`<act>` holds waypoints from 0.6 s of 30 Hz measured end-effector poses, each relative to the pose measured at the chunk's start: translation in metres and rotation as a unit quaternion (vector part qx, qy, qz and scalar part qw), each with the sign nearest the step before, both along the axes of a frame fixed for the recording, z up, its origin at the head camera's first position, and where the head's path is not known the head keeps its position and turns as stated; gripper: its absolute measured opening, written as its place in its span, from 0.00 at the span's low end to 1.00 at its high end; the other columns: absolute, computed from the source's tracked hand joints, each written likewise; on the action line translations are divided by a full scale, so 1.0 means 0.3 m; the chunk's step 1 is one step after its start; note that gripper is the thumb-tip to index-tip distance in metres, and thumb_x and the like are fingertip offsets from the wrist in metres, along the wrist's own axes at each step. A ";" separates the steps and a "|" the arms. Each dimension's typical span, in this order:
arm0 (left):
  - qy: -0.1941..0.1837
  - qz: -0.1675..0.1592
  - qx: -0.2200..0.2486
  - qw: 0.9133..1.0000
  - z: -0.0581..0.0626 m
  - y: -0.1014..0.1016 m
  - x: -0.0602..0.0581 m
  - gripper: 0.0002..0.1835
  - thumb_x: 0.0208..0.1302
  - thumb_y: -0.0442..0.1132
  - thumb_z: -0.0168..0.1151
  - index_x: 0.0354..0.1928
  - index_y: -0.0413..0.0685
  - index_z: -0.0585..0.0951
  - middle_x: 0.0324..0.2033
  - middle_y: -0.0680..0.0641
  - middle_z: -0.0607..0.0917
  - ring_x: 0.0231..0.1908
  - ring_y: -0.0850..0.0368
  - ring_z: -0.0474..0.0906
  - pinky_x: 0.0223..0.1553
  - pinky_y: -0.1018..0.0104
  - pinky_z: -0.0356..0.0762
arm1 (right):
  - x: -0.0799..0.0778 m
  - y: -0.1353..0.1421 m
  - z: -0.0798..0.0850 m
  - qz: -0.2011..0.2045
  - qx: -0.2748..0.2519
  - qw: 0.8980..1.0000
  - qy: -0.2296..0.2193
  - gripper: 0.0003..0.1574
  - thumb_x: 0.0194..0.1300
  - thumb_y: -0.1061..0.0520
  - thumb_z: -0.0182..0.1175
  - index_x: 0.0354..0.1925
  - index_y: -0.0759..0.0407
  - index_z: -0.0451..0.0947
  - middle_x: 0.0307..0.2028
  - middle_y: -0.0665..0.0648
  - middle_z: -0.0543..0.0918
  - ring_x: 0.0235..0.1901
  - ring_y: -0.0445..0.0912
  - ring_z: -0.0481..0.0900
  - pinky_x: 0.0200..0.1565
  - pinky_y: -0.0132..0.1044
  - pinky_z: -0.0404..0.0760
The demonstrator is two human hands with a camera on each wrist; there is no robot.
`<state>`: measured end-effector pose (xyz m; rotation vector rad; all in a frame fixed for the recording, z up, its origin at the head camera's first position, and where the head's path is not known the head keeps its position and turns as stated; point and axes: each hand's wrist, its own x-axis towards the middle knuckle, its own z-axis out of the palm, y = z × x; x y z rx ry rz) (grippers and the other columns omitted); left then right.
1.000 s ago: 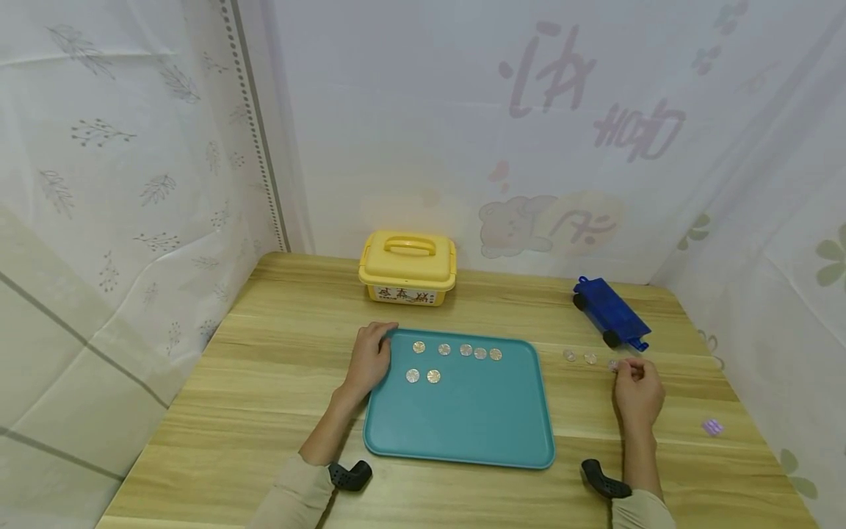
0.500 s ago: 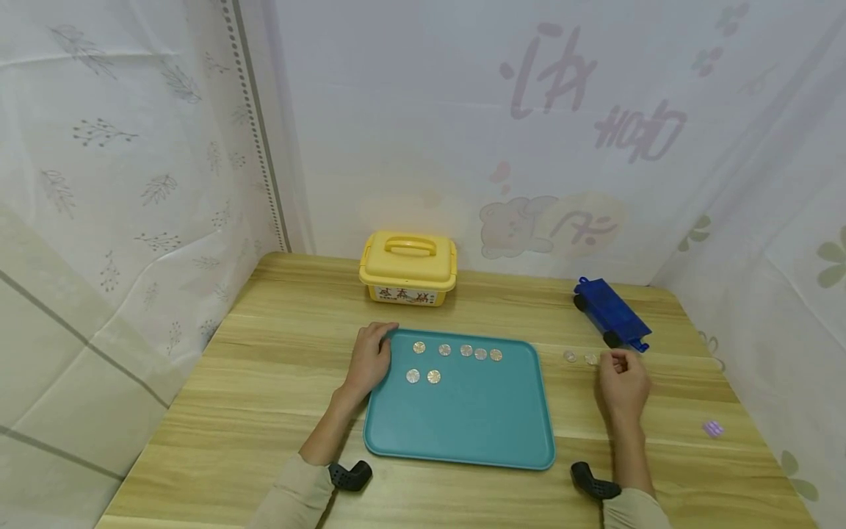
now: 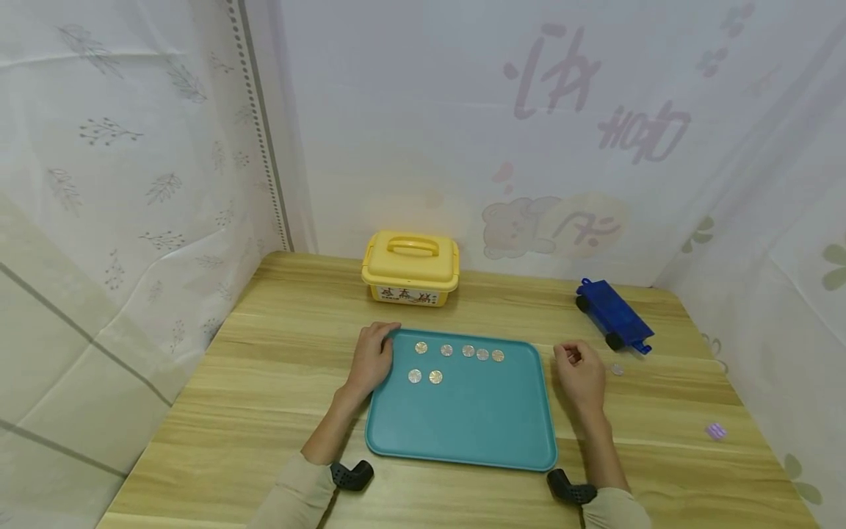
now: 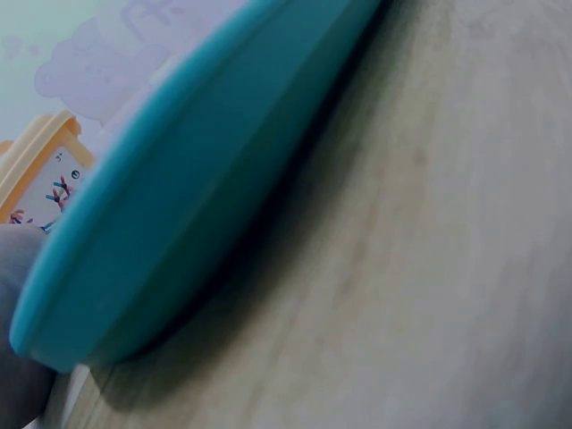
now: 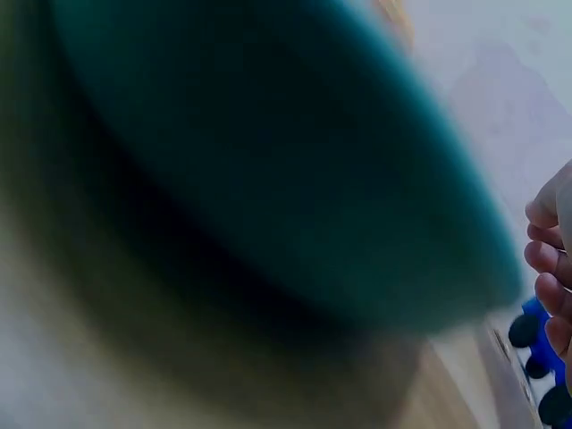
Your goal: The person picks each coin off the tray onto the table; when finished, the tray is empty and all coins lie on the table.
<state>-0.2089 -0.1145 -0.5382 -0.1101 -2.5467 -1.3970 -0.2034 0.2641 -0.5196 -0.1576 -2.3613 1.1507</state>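
Observation:
The left hand [image 3: 371, 361] holds the back left corner of a teal tray [image 3: 463, 433], its thumb along the side and its fingers round the corner. Several clear coin-like discs [image 3: 435, 377] lie on the tray in two rows. The right hand [image 3: 581, 376] is just right of the tray, above the table. Its fingers [image 5: 547, 257] are loosely curled, with nothing visible between them in the right wrist view. One clear disc [image 3: 617, 369] lies on the table to the right of this hand. The places of two other discs are covered by the hand.
A yellow lidded box [image 3: 410, 264] with a handle stands behind the tray. At the back right lies a blue wheeled toy chassis [image 3: 615, 314]. A small purple block [image 3: 716, 431] sits near the right edge of the wooden table [image 3: 264, 367]. Patterned curtains surround the table.
My right hand has moved left, from the rightmost table disc to beside the tray. That disc stays on the table, and the other two are out of sight. My left hand has stayed put.

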 end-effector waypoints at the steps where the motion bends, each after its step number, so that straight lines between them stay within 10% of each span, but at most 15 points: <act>1: 0.001 0.000 0.000 1.000 0.000 0.000 0.000 0.19 0.69 0.26 0.51 0.58 0.40 0.81 0.54 0.39 0.82 0.51 0.44 0.73 0.53 0.50 0.75 | 0.001 -0.013 0.002 0.005 0.002 1.000 -0.004 0.06 0.63 0.60 0.66 0.33 0.64 0.83 0.26 0.57 0.79 0.27 0.36 0.70 0.31 0.23 0.68; 18: 0.000 0.001 0.000 1.000 -0.003 -0.001 -0.001 0.19 0.69 0.26 0.51 0.58 0.40 0.81 0.54 0.40 0.82 0.51 0.44 0.73 0.54 0.50 0.75 | 0.042 -0.225 0.009 0.129 0.045 0.991 0.007 0.04 0.62 0.60 0.68 0.33 0.61 0.83 0.27 0.54 0.82 0.30 0.45 0.75 0.34 0.34 0.73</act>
